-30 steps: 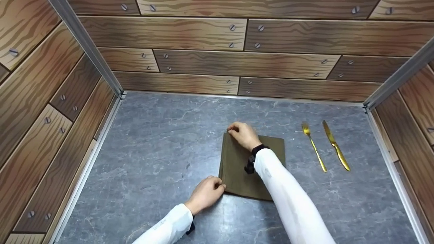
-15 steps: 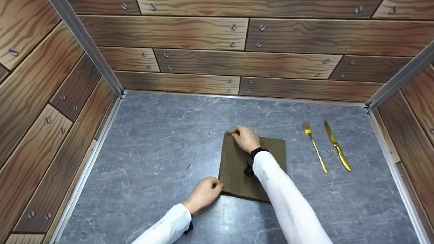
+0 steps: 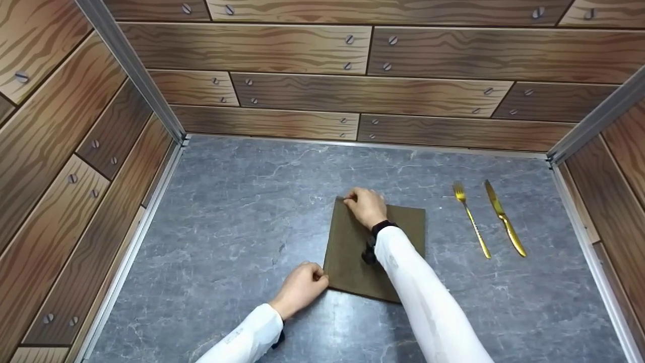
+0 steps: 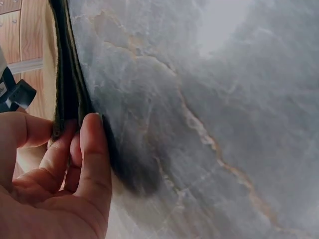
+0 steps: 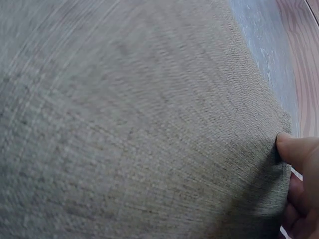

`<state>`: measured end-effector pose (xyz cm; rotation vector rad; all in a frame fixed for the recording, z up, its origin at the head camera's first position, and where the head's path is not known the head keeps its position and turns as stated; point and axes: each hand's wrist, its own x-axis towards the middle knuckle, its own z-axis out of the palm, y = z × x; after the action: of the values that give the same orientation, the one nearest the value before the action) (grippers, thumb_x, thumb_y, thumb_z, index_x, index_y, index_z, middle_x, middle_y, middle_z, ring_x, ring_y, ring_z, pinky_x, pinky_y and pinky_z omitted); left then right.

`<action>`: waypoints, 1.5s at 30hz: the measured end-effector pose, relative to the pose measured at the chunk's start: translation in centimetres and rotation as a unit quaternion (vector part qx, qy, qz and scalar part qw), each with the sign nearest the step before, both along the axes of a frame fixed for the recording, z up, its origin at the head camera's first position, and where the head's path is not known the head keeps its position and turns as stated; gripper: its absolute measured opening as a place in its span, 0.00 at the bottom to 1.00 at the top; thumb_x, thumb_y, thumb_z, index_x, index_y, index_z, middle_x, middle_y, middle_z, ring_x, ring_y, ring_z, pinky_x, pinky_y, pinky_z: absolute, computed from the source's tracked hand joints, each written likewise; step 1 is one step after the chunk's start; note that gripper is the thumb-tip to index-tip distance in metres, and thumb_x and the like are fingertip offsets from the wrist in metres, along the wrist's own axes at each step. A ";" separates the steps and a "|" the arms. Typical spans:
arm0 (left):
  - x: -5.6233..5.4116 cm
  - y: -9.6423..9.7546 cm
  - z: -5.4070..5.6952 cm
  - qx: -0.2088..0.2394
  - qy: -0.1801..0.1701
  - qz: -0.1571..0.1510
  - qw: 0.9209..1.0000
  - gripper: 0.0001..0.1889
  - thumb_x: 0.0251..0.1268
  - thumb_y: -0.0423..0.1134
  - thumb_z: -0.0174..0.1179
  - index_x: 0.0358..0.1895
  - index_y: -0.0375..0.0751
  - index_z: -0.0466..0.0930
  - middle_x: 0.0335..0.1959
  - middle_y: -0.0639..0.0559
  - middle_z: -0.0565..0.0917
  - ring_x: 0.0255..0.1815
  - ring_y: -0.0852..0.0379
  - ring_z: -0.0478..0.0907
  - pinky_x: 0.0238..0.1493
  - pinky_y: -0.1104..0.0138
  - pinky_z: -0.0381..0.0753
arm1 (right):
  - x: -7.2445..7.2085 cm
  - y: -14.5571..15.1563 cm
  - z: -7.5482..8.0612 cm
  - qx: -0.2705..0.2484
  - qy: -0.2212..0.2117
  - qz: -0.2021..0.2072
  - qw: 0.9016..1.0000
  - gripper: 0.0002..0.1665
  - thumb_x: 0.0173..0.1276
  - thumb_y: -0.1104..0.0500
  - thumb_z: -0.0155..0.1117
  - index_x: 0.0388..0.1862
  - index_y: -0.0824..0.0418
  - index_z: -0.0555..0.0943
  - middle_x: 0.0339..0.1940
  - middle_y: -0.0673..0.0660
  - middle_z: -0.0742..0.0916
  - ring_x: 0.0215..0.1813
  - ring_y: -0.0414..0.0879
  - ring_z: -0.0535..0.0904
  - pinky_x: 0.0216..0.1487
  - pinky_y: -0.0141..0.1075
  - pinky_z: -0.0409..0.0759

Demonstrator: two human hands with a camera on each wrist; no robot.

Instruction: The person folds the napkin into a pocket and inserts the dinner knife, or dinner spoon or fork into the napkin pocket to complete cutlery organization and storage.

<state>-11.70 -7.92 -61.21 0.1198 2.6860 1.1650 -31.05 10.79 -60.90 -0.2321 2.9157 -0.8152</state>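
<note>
A folded olive-brown cloth (image 3: 352,252) lies on the grey marbled surface, in front of the person. The left hand (image 3: 302,287) pinches its near left corner; in the left wrist view the thumb and fingers (image 4: 92,154) hold several stacked layers of the cloth (image 4: 62,64). At the far left corner, the right hand (image 3: 367,205) pinches the edge from above, its forearm crossing over the cloth. The right wrist view has the woven cloth (image 5: 149,124) filling most of it, with the thumb (image 5: 294,149) on top and fingers underneath.
To the right of the cloth lie a gold fork (image 3: 471,219) and a gold knife (image 3: 504,217), side by side. Wood-patterned panels (image 3: 302,91) wall the back and both sides, with metal strips along the corners.
The left hand has shifted slightly left with the cloth's near corner. The right hand has come slightly nearer and right, still at the far corner. Fork and knife lie as before.
</note>
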 end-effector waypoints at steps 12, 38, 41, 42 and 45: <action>-0.2 -0.1 -0.2 -0.055 0.001 -0.013 0.998 0.06 0.58 0.40 0.58 0.25 0.50 0.73 0.21 0.61 0.72 0.21 0.62 0.68 0.25 0.68 0.70 | 0.0 0.3 0.0 -0.005 -0.019 -0.019 1.000 0.12 0.70 0.50 0.66 0.43 0.56 0.85 0.42 0.55 0.89 0.47 0.54 0.82 0.61 0.51 0.69; -8.8 0.4 -2.7 -0.340 0.169 -0.252 0.890 0.35 0.78 0.62 0.36 0.82 0.55 0.47 0.83 0.55 0.45 0.83 0.50 0.43 0.81 0.51 0.47 | -0.2 0.5 1.3 0.006 -0.056 0.018 0.998 0.14 0.73 0.49 0.62 0.49 0.57 0.83 0.46 0.57 0.87 0.48 0.54 0.82 0.61 0.52 0.72; -8.7 0.3 -3.1 -0.348 0.175 -0.252 0.886 0.34 0.79 0.63 0.33 0.82 0.56 0.45 0.84 0.55 0.45 0.83 0.50 0.43 0.81 0.53 0.47 | -0.2 1.3 1.2 0.036 -0.051 0.030 0.998 0.18 0.74 0.44 0.60 0.47 0.57 0.82 0.43 0.57 0.88 0.45 0.55 0.83 0.62 0.56 0.71; -8.7 0.3 -3.2 -0.349 0.178 -0.252 0.885 0.34 0.79 0.63 0.33 0.82 0.55 0.45 0.84 0.55 0.44 0.83 0.50 0.44 0.81 0.53 0.47 | -0.2 1.6 1.1 0.050 -0.047 0.034 0.997 0.20 0.74 0.42 0.59 0.46 0.56 0.82 0.41 0.57 0.88 0.43 0.55 0.83 0.62 0.56 0.71; -8.7 0.3 -3.5 -0.357 0.172 -0.253 0.883 0.35 0.79 0.63 0.30 0.82 0.56 0.42 0.84 0.56 0.41 0.84 0.51 0.42 0.82 0.54 0.45 | -0.2 3.0 0.9 0.091 -0.032 0.050 0.994 0.25 0.74 0.36 0.53 0.43 0.56 0.80 0.39 0.57 0.88 0.42 0.55 0.83 0.62 0.59 0.70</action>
<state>-20.37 -7.63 -64.69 0.9029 2.9021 -0.0301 -31.29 13.82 -60.05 -0.3262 2.8678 -0.5274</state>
